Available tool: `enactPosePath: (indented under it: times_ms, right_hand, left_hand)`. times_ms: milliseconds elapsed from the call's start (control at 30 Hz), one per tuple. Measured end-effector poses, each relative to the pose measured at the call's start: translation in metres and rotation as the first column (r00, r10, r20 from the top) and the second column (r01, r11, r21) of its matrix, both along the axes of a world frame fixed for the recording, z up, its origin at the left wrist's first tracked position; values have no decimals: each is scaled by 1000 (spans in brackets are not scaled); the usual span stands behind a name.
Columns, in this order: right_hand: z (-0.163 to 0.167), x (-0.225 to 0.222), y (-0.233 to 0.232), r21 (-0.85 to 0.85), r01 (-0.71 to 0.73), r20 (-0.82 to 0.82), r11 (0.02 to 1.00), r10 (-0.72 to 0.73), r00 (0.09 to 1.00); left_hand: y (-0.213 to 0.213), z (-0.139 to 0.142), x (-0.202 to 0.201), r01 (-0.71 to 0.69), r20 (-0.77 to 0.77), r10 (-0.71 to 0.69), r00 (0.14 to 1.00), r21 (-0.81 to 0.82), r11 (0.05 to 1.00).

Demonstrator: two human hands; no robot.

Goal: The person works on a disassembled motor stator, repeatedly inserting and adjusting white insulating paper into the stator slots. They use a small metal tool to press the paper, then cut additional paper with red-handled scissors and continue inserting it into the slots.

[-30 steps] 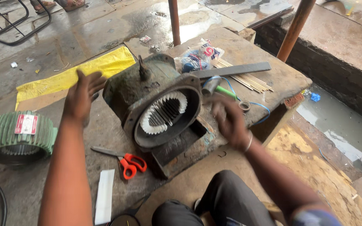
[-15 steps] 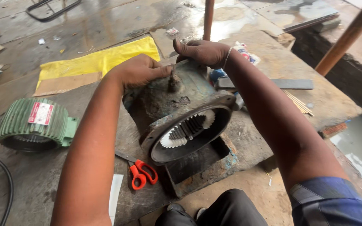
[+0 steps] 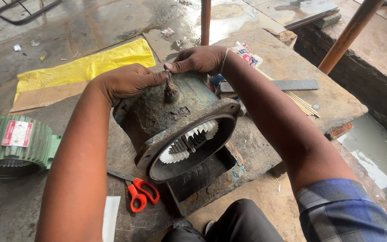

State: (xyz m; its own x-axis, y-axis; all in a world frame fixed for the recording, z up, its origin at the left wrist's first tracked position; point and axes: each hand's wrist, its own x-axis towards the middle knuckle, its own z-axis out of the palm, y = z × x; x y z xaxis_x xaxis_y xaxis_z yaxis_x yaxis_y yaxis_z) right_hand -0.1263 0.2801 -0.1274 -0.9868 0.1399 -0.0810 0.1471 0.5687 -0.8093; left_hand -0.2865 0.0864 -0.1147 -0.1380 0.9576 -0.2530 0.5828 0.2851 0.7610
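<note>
Right now I have both hands on the rusty motor housing [image 3: 166, 121], which lies on its side on the stone desk [image 3: 332, 101] with its open round mouth tilted toward me and the white slotted core [image 3: 189, 143] showing inside. My left hand [image 3: 124, 83] is spread over the far upper shoulder of the casing, fingers pressing flat against it rather than closing round anything. My right hand [image 3: 200, 60] comes over from the other side, and its grip is pinched on the small upright stud [image 3: 170, 85] that sticks out of the top of the casing. I judge this lump of cast metal to be heavy, rigid and rough with rust, so not slippery, though the flaking skin could shed grit; the stud looks too thin to lift by, and the thick rim of the mouth or the square foot beneath looks the safer place to hold. Just beside the housing, toward me, lie orange-handled scissors [image 3: 142, 195]. A green ribbed motor shell [image 3: 12, 145] sits well apart on my left, a yellow sheet [image 3: 86, 67] lies beyond, and a flat grey bar [image 3: 287, 85] rests on the right.
</note>
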Motion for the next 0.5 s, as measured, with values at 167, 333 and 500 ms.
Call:
enactPosePath:
  times_ms: [167,333,500]
  right_hand:
    - [-1,1,0,-50,-13,35,999,15,999]
    - [1,-4,5,88,-47,63,995,41,997]
    - [-8,0,15,77,10,113,997,-19,993]
  left_hand:
    - [-6,-4,3,-24,-92,32,995,93,995]
    - [-4,1,-1,24,-115,-18,993,49,999]
    - [-9,-2,-3,-130,-586,83,806,-40,991]
